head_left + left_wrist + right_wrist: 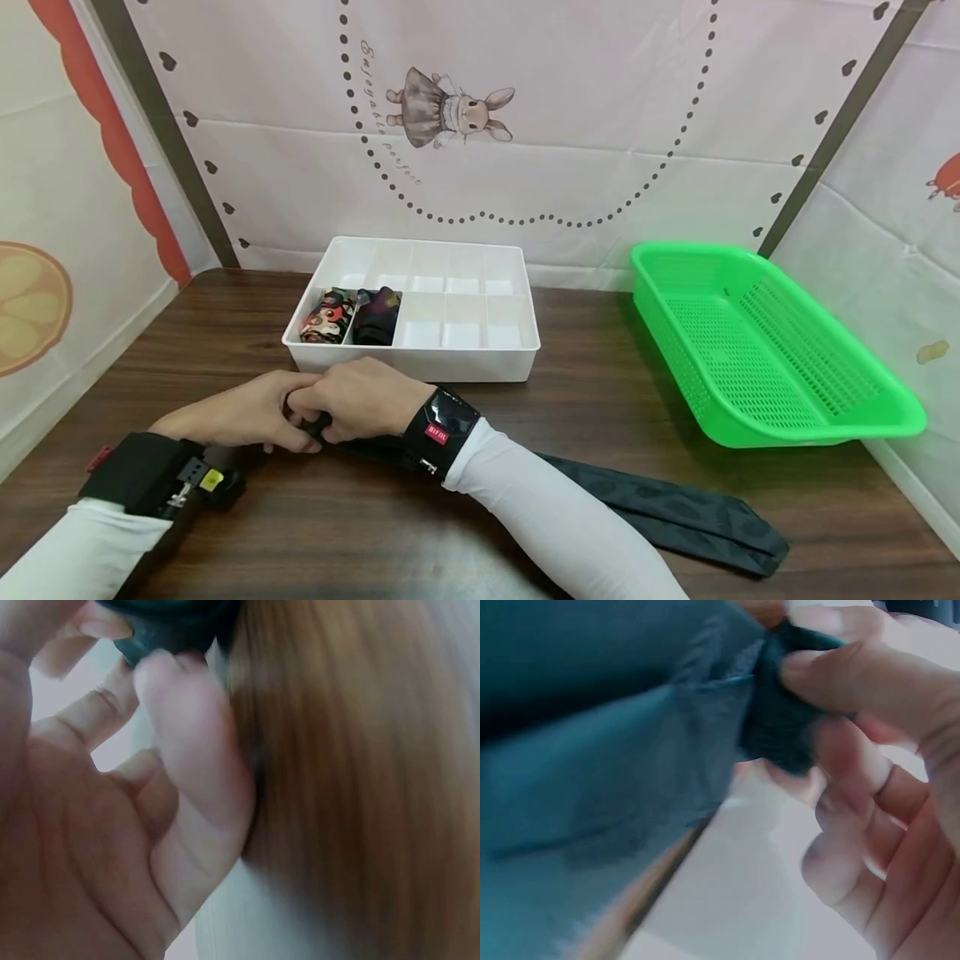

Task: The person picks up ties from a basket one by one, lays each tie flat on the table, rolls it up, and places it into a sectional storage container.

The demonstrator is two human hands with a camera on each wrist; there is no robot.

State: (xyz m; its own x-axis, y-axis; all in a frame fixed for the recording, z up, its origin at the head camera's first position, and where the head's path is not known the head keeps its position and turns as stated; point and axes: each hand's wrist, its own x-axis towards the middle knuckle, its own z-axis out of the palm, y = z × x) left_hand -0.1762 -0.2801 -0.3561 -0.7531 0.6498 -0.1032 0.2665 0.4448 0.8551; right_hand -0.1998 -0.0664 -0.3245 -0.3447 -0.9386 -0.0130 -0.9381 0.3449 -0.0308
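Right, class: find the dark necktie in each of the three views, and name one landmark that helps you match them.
Head view: the dark necktie lies on the table, running from both hands at lower centre out to the lower right.
Left wrist view: only its rolled end shows, top edge, pinched by fingers.
Right wrist view: it fills the left half.
Shared landmark: the rolled end between the fingers.

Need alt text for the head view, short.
Both hands, left hand and right hand, pinch one end of a dark tie lying on a wooden table. Behind them are a white divider box and a green basket.
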